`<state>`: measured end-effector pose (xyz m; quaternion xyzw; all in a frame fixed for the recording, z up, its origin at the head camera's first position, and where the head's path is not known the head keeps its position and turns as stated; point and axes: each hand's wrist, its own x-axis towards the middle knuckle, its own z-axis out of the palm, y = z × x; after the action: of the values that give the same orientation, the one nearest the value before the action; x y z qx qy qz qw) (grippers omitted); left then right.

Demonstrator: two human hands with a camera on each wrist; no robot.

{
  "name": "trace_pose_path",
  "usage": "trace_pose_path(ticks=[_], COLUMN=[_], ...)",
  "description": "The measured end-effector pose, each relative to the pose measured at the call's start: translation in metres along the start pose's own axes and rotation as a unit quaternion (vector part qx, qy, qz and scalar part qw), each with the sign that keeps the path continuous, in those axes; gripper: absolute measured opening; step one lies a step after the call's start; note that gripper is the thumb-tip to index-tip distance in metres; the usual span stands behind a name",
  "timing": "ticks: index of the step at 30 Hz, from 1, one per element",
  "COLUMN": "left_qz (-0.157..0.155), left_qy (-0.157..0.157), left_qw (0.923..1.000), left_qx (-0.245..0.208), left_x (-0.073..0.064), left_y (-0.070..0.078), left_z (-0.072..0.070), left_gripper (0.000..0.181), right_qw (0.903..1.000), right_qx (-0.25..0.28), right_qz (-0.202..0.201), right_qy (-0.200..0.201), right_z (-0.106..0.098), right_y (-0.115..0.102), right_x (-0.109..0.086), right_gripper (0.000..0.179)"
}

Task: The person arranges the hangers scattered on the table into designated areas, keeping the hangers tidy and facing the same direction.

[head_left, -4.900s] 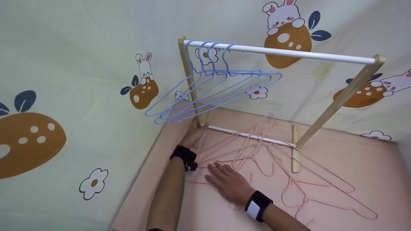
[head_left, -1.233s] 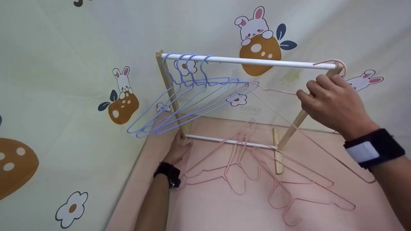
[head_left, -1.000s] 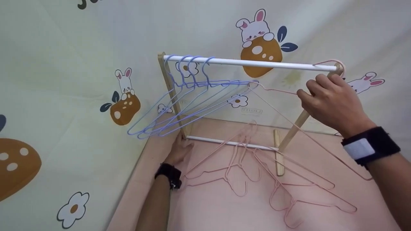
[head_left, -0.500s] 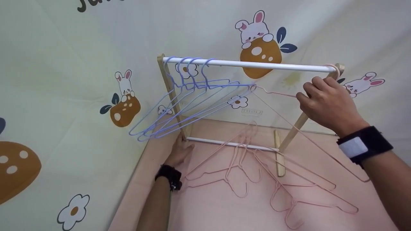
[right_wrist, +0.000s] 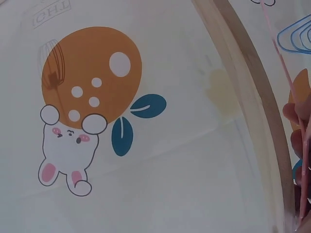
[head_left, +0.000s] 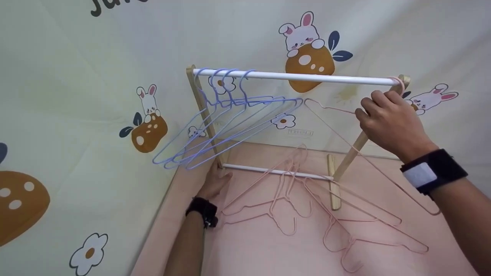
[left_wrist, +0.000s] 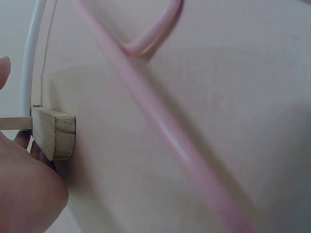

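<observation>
Near the right end of the white top bar, my right hand (head_left: 395, 124) grips a pink clothes hanger (head_left: 402, 178) by its upper part. The hanger's hook goes over the bar beside the wooden end post. In the right wrist view, fingers (right_wrist: 306, 109) curl round the pink wire. Low on the left, my left hand (head_left: 215, 180) holds the foot of the small clothes rack (head_left: 307, 78). Its fingertips show behind the wooden foot (left_wrist: 53, 133) in the left wrist view. Several blue hangers (head_left: 230, 115) hang at the bar's left end.
Several pink hangers (head_left: 284, 197) lie tangled on the pink surface (head_left: 249, 253), some across the rack's lower white bar (head_left: 261, 168). A pale cloth with rabbit prints (head_left: 96, 76) rises behind and at the left.
Since the oldest frame, my right hand has left the surface and lifted a pink hanger to the rack. Lately its hook has settled closer round the bar. My left hand stays at the foot.
</observation>
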<state>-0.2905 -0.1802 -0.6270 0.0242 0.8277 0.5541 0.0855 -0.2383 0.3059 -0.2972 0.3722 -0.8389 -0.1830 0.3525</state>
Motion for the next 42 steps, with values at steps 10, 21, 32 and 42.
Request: trace_pose_path(ticks=[10,21,32,42], left_qz=[0.01,-0.007,-0.015,-0.021], left_qy=[0.003,-0.007,-0.015,-0.014], left_qw=[0.9999,0.9996,0.9992,0.9989], left_qx=[0.009,-0.026,-0.035,-0.04], left_x=[0.0,0.008,0.02,0.018], left_y=[-0.006,-0.021,-0.037,-0.031], left_z=[0.002,0.0,0.002,0.001], left_gripper=[0.098,0.105,0.107,0.11], right_qw=[0.9996,0.9992,0.9978,0.9918], right_qx=[-0.022,0.02,0.064,0.127], right_qz=[-0.007,-0.027,-0.005,0.012], right_qy=[-0.013,0.021,0.015,0.005], right_z=[-0.001,0.003,0.02,0.057], right_y=[-0.005,-0.02,-0.051,-0.101], right_x=[0.001,0.004,-0.01,-0.047], right_gripper=[0.015,0.019,0.023,0.035])
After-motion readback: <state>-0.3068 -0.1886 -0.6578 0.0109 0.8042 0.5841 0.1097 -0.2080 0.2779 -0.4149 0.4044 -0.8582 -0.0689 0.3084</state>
